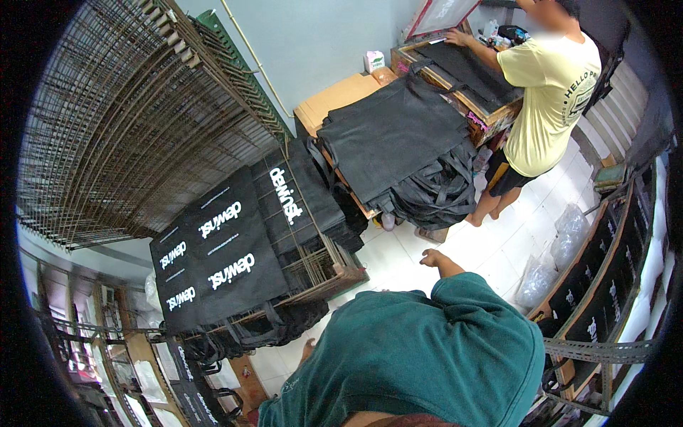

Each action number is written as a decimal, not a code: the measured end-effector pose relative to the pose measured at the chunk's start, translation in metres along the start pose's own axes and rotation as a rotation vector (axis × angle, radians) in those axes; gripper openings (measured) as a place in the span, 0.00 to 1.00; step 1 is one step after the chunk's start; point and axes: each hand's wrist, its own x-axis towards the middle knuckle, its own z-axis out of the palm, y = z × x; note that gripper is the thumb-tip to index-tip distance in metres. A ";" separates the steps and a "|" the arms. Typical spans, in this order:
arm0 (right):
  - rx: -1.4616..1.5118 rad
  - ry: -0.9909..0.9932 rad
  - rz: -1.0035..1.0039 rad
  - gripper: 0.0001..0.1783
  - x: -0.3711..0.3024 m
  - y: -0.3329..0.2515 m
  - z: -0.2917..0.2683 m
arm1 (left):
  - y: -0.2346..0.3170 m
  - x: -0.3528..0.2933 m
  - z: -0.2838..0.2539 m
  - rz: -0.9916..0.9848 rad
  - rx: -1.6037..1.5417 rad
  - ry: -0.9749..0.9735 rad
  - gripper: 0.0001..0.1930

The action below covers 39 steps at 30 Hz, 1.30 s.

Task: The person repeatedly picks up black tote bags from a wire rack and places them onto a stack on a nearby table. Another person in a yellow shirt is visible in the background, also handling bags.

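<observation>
My right hand (430, 258) hangs in front of my green shirt over the tiled floor, its fingers loosely apart and nothing seen in them. Most of my left hand (308, 350) is hidden beside my shirt, so its grip does not show. Nearest to it is a wire drying rack (324, 267) bearing flat black tote bags (220, 249) with white print. Beyond, a pile of black tote bags (398, 135) lies on a table, straps bunched at its near right edge.
A co-worker in a yellow shirt (551, 99) reaches over a black bag on a printing table (466, 75), below a raised screen frame (441, 18). Raised wire racks (142, 107) stand at left. Clear plastic bags (537, 281) and more racks (597, 299) are at right.
</observation>
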 end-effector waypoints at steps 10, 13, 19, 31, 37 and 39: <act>-0.067 -0.061 -0.017 0.36 -0.002 -0.020 -0.008 | -0.038 -0.025 0.000 -0.025 0.199 0.126 0.25; -0.096 -0.080 -0.056 0.36 0.012 -0.020 -0.009 | -0.020 -0.015 -0.006 -0.058 0.081 0.080 0.25; 0.000 -0.027 -0.028 0.36 0.014 -0.025 -0.013 | 0.026 -0.019 -0.011 -0.180 -0.265 -0.025 0.23; 0.063 -0.059 0.053 0.36 0.000 0.015 0.002 | 0.050 -0.030 -0.005 -0.196 -0.308 -0.109 0.22; 0.036 -0.024 0.053 0.35 0.005 0.032 0.003 | 0.040 -0.032 -0.003 -0.136 -0.287 -0.142 0.22; 0.003 -0.033 0.040 0.35 0.001 0.019 -0.002 | 0.038 -0.030 -0.006 -0.101 -0.261 -0.148 0.22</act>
